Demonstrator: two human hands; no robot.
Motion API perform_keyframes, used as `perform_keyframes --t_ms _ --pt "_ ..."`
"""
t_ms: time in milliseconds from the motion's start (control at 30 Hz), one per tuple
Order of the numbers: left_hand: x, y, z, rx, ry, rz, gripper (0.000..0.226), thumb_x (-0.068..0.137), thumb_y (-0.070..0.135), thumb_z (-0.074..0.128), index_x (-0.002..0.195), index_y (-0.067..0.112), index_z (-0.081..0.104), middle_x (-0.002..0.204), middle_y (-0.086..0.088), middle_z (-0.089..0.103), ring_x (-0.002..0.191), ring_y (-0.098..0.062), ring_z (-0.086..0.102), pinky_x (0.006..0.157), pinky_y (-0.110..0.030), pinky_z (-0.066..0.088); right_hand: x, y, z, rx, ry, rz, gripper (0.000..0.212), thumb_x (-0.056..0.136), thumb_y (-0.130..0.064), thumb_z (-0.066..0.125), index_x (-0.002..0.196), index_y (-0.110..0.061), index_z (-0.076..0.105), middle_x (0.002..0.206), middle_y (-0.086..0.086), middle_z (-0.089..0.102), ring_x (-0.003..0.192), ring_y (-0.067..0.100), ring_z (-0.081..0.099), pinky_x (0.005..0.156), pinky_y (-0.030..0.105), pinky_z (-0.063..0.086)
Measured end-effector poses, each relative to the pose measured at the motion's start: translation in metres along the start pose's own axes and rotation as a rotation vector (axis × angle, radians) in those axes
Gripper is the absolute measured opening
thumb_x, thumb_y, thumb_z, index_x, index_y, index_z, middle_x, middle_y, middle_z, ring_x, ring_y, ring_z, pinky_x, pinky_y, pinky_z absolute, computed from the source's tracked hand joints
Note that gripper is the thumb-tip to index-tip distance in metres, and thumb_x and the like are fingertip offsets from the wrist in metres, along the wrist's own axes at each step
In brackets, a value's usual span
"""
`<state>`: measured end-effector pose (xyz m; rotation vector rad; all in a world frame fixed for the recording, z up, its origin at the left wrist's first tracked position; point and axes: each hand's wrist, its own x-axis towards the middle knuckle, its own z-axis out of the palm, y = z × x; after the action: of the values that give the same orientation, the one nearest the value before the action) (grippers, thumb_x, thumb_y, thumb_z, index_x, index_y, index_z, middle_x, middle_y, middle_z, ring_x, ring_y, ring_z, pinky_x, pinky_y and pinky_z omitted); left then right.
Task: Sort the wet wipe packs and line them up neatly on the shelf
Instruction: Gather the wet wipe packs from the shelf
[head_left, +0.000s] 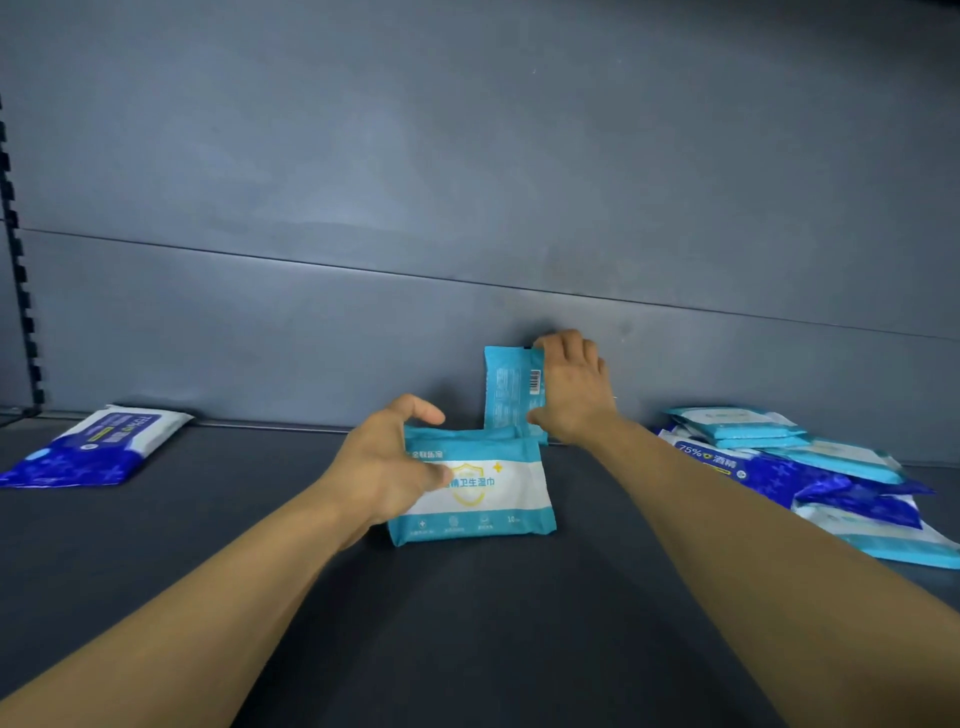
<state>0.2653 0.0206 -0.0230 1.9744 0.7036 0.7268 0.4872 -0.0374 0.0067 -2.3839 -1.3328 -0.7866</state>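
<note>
While a teal pack is being pinched at its left end by the left hand, a second teal pack is being gripped upright against the shelf back by the right hand; both are judged light, soft and slippery, best held by the edges.

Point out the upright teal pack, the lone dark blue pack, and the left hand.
upright teal pack (506, 387): head view, printed back.
lone dark blue pack (98, 447): head view, front face.
left hand (387, 460): head view, back of hand.

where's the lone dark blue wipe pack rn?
Head view, far left: the dark blue pack lies flat on the shelf near the back wall, by the slotted upright, well apart from both hands.
</note>
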Motion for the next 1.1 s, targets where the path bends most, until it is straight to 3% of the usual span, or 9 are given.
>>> perform_keyframes --t_ms 100,367,500,600,700,800,900,1000,1100 --pt "0.002 -0.001 0.0 -0.012 -0.028 0.005 0.044 0.079 0.003 0.071 0.107 0.031 0.052 0.103 -0.005 0.064 0.091 -0.023 0.065 0.076 -0.033 0.054 0.006 0.005 -0.005 -0.071 -0.003 0.01 0.077 0.07 -0.026 0.078 0.134 -0.019 0.035 0.133 0.009 0.038 0.121 0.029 0.036 0.103 0.038 0.03" --pt "0.003 -0.004 0.0 0.056 -0.08 0.057 0.033 0.087 0.006 0.059 0.099 0.032 0.042 0.077 -0.007 0.053 0.056 -0.014 0.042 0.051 -0.026 0.037 -0.016 0.007 -0.023 0.13 -0.015 0.05 0.017 0.082 -0.007 0.061 0.097 -0.01 0.052 0.108 0.007 0.056 0.091 0.031 0.056 0.07 0.037 0.047" --pt "-0.002 -0.001 0.002 0.062 -0.094 0.047 0.021 0.091 0.006 0.055 0.092 0.026 0.046 0.086 -0.008 0.06 0.063 -0.015 0.051 0.054 -0.025 0.039 -0.046 0.008 -0.048 0.232 0.217 -0.099 0.027 0.076 0.004 0.062 0.078 -0.014 0.043 0.091 0.003 0.05 0.071 0.029 0.053 0.061 0.041 0.048" --pt "-0.006 0.003 0.002 0.053 -0.071 0.04 0.017 0.091 0.005 0.056 0.081 0.019 0.056 0.078 -0.004 0.055 0.055 -0.012 0.041 0.052 -0.022 0.035 -0.078 0.001 -0.057 0.199 0.26 -0.305 0.027 0.064 0.01 0.062 0.076 -0.012 0.051 0.085 0.004 0.052 0.059 0.028 0.052 0.049 0.03 0.041" --pt "-0.01 0.003 -0.001 0.026 -0.06 0.014 0.024 0.09 0.004 0.056 0.073 0.02 0.06 0.078 -0.003 0.057 0.062 -0.014 0.043 0.053 -0.022 0.034 -0.114 -0.004 -0.053 0.219 0.108 -0.42 0.022 0.068 0.001 0.063 0.083 -0.013 0.058 0.088 0.002 0.053 0.06 0.023 0.052 0.052 0.029 0.044" --pt "-0.014 0.006 -0.005 0.052 -0.07 0.007 0.024 0.09 0.0 0.055 0.076 0.019 0.062 0.08 -0.004 0.058 0.062 -0.014 0.046 0.051 -0.017 0.036 -0.141 -0.003 -0.054 0.279 -0.195 -0.454 0.02 0.073 -0.008 0.061 0.092 -0.017 0.064 0.094 -0.006 0.053 0.074 0.009 0.049 0.069 0.028 0.047" --pt "-0.016 0.009 -0.008 0.089 -0.072 0.019 0.023 0.089 0.0 0.057 0.078 0.02 0.063 0.09 -0.002 0.061 0.067 -0.01 0.053 0.057 -0.015 0.04 -0.147 -0.001 -0.068 0.519 -0.181 -0.282 0.027 0.072 0.002 0.057 0.09 -0.013 0.07 0.084 -0.016 0.056 0.077 -0.001 0.053 0.071 0.011 0.04" --pt "-0.019 0.011 -0.008 0.118 -0.058 0.027 0.025 0.089 0.001 0.059 0.077 0.022 0.063 0.099 -0.004 0.062 0.073 -0.011 0.055 0.062 -0.018 0.042 -0.132 0.008 -0.072 0.563 -0.094 0.031 0.036 0.08 0.0 0.062 0.112 -0.017 0.063 0.107 -0.007 0.058 0.093 0.0 0.054 0.082 0.019 0.044" --pt "-0.022 0.011 -0.008 0.125 -0.039 0.048 0.026 0.089 0.0 0.058 0.076 0.023 0.062 0.1 -0.003 0.061 0.07 -0.01 0.053 0.058 -0.017 0.041 -0.12 0.018 -0.064 0.598 -0.474 0.333 0.073 0.083 -0.022 0.07 0.144 -0.024 0.031 0.145 0.003 0.037 0.128 0.017 0.042 0.102 0.027 0.036"
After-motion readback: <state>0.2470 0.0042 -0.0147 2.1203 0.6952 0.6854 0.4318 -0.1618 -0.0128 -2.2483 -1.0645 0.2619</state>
